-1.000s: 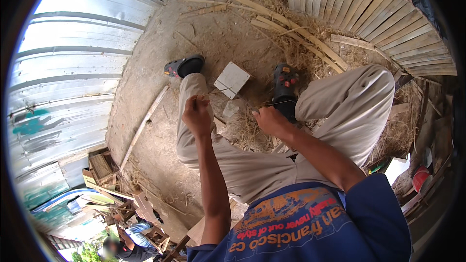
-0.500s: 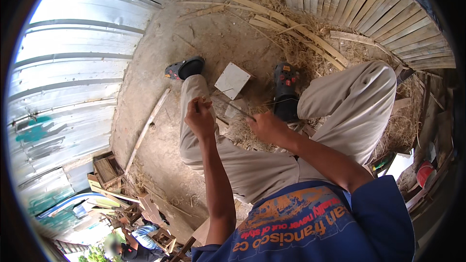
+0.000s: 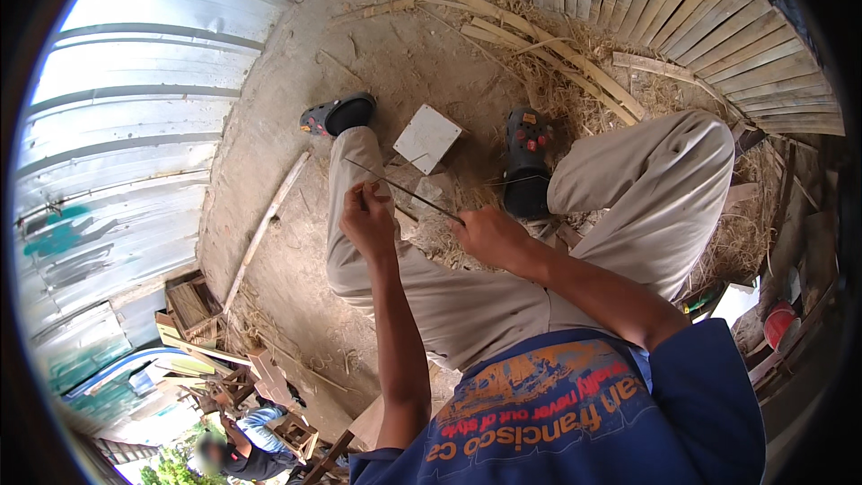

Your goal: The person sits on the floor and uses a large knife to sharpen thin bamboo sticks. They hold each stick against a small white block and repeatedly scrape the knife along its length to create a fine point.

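Note:
My right hand [image 3: 492,238] is closed around the end of a long, thin, dark rod-like tool [image 3: 431,205]. The tool slants up and left, past the fingertips of my left hand, and narrows to a fine tip over my left trouser leg. My left hand [image 3: 366,216] has its fingers pinched together beside the tool. A pale sliver seems to lie at those fingertips, too small to name. On the ground between my feet sits a pale square box [image 3: 428,138] with a flat top.
Split bamboo strips [image 3: 539,45] and shavings lie on the dirt floor ahead. A slatted bamboo panel [image 3: 664,9] stands at the far right. Corrugated metal sheeting [image 3: 135,117] walls the left. Another person [image 3: 242,449] sits among wooden pieces at the lower left.
The rod-like tool has slid further left past my left fingers, so its thin tip now shows beyond them. My right hand has shifted slightly left; the view has tilted a little.

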{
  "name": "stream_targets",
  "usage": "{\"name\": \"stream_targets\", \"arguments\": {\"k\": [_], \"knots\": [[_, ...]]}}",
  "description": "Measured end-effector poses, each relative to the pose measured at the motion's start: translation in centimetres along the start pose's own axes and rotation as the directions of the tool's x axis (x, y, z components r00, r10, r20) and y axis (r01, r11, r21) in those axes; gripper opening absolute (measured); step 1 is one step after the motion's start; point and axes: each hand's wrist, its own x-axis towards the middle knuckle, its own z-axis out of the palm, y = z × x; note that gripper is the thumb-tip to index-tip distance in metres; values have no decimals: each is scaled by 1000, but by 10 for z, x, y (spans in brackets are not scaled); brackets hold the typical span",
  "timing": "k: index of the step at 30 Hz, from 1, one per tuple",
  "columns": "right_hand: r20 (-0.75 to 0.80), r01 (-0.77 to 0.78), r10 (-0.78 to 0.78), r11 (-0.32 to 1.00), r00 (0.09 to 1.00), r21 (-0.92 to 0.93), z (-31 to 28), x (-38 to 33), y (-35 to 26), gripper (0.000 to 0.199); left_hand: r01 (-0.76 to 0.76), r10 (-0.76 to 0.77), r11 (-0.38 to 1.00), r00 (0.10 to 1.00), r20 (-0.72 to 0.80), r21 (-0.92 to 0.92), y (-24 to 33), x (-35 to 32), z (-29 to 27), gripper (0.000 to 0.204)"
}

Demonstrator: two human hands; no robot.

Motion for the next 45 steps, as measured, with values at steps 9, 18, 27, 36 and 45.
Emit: {"name": "stream_targets", "arguments": {"k": [9, 18, 27, 36, 45], "knots": [[-52, -54, 44, 977, 998, -208, -11, -6, 14, 40, 46, -46, 999, 999, -3, 2, 9, 8, -4, 14], [-87, -281, 268, 936, 960, -214, -15, -5, 32, 43, 37, -37, 999, 999, 21, 15, 20, 18, 2, 13], [-129, 23, -18, 999, 992, 34, 16, -10, -5, 44, -48, 47, 996, 999, 10, 69, 10, 0, 5, 9], [20, -75, 75, 997, 997, -2, -1, -12, -5, 47, -32, 32, 997, 999, 2, 65, 13, -5, 3, 9], [-115, -184, 183, 983, 976, 7, 3, -5, 12, 49, -13, 14, 999, 1000, -9, 38, 18, 13, 7, 13]]}}
